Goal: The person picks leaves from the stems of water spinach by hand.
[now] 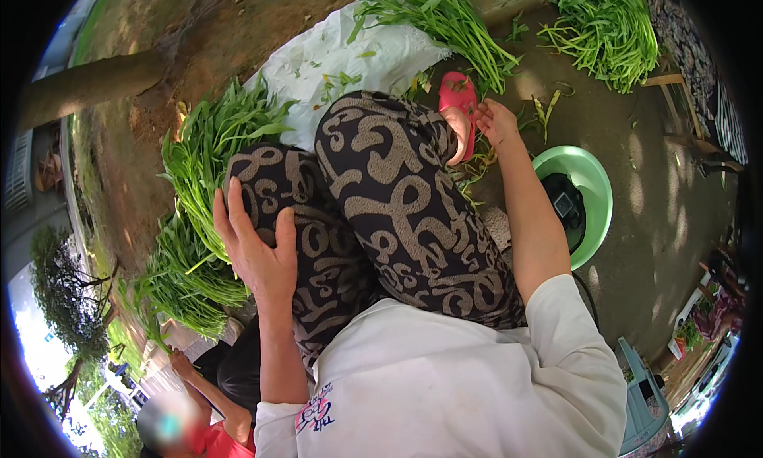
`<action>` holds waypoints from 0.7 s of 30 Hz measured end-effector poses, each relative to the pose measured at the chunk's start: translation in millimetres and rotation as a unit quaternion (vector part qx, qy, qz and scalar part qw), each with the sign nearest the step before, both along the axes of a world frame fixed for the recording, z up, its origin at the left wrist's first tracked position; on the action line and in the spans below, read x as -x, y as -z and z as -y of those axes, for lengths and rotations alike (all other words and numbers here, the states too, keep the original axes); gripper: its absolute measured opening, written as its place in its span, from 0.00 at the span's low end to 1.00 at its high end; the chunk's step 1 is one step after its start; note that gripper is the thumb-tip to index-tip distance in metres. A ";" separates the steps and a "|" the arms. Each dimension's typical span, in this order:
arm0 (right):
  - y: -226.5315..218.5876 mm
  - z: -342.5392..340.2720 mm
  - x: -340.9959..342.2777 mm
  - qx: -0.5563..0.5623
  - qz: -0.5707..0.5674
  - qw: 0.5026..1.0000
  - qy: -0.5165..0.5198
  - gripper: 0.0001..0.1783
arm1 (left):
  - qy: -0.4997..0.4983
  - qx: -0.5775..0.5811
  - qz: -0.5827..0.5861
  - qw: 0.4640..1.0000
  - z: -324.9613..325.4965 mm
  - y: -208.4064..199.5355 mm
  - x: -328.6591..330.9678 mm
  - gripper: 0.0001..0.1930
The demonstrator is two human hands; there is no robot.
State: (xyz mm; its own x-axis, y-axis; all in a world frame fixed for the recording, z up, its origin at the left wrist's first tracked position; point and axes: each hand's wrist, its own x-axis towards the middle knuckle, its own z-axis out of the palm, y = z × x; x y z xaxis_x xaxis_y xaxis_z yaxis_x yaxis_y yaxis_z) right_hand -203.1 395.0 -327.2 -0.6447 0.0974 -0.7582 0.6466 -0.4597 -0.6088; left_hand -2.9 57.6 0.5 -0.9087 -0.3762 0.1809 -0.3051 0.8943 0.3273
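Operating from a distance, I am seeing an upper bundle of leafy greens point(449, 21) lying just ahead of my right hand point(498, 125), its long axis slanting from leaves at the far left to stem ends at the near right. Those stem ends are pointing back toward the right fingers, near but apart, leaving the right hand the nearer of the two. That grip is hanging low beside a pink clog point(458, 88), fingers partly bent; I cannot tell whether they are pinching anything small. My left hand point(265, 259) is resting at the left knee of the patterned trousers point(397, 180), fingers spread, holding nothing that shows. A second bundle point(205, 160) is lying just outside it, stems running back beside the hand. A white sheet point(342, 48) is reaching under the upper leaves, while a green basin point(602, 184) is standing right of my right forearm.
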 end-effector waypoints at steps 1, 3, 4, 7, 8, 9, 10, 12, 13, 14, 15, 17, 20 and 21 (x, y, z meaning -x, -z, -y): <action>-0.9 -1.7 6.1 -0.004 -0.003 1.000 0.000 0.13 | -0.003 0.001 0.005 1.000 -0.9 -0.4 1.2 0.34; -2.5 -3.8 21.2 -0.070 -0.021 0.997 -0.005 0.13 | -0.011 0.002 0.016 1.000 -2.5 -0.3 3.2 0.32; -4.5 -2.1 28.9 -0.101 -0.028 0.994 -0.010 0.14 | -0.009 -0.002 0.013 1.000 -2.7 -0.6 3.1 0.33; -10.9 2.7 52.6 -0.210 -0.061 0.973 -0.070 0.18 | -0.009 -0.009 0.010 1.000 -2.6 -2.5 2.0 0.34; 0.8 -4.0 61.5 -0.274 -0.114 0.951 -0.083 0.20 | -0.009 -0.011 0.008 1.000 -1.2 -2.2 4.9 0.34; 12.0 -10.9 70.7 -0.336 -0.164 0.923 -0.095 0.22 | -0.009 -0.013 0.006 1.000 1.1 -2.1 7.5 0.34; 15.0 -8.9 76.2 -0.393 -0.214 0.887 -0.114 0.24 | -0.016 -0.014 0.006 1.000 2.6 -0.9 6.1 0.33; 18.5 -10.9 89.8 -0.465 -0.230 0.841 -0.150 0.27 | -0.024 -0.019 0.004 1.000 4.2 -0.5 5.5 0.33; 16.6 -9.8 96.6 -0.499 -0.239 0.816 -0.170 0.28 | -0.028 -0.018 0.003 0.999 5.4 -1.7 2.9 0.33; 15.2 -7.7 102.1 -0.511 -0.238 0.805 -0.188 0.29 | -0.032 -0.017 0.003 0.999 6.4 -2.1 0.0 0.32; 13.8 -5.4 107.4 -0.522 -0.237 0.793 -0.207 0.29 | -0.039 -0.020 -0.003 0.999 7.0 -1.7 -3.0 0.32; 18.1 -4.9 118.1 -0.532 -0.226 0.782 -0.232 0.30 | -0.052 -0.019 0.002 0.998 8.0 -3.4 -5.9 0.32; 28.2 -6.4 128.4 -0.548 -0.230 0.767 -0.241 0.30 | -0.063 -0.008 0.001 0.998 8.5 -2.7 -6.9 0.30; 30.9 -9.0 133.6 -0.549 -0.224 0.768 -0.240 0.31 | -0.064 -0.010 0.000 0.998 9.1 -2.8 -6.4 0.30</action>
